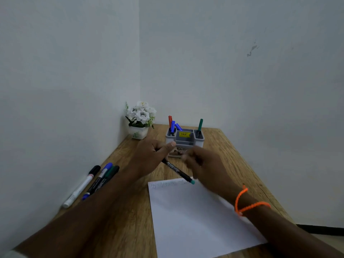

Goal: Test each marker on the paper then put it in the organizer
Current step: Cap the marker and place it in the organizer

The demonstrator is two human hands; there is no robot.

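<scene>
My left hand grips a black marker with a green end, which slants down to the right over the top edge of the white paper. Faint scribbles mark the paper's top left corner. My right hand is blurred just right of the marker, fingers curled; I cannot see whether it holds anything. Behind both hands stands the grey organizer with red, blue and green markers upright in it. Three more markers lie on the table at the left: one white, one blue-capped, one dark green.
A small white pot of white flowers sits in the far corner by the walls. The wooden table meets the wall on the left, and its right edge runs diagonally. An orange string is tied around my right wrist.
</scene>
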